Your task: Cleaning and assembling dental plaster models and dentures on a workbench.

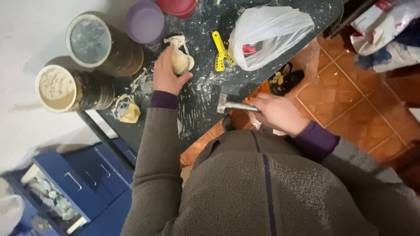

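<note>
Dust and white smears are spread over the dark desk (205, 98), so slipping is judged possible. Two open tubs (89, 41) of powder stand near the edge and could be knocked by an elbow. The cream plaster cast (180, 59) is gripped on the desk by the left hand (166, 74). A small metal hammer (232, 105) is clenched in the right hand (278, 112); a misjudged blow could strike fingers or shatter the cast.

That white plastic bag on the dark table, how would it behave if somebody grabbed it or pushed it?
The white plastic bag looks thin and crumpled, so it would likely flop and deform rather than slide. It seems mostly puffed with air around a small red item, so probably light. Powder dusting the table might cling to it.
</note>
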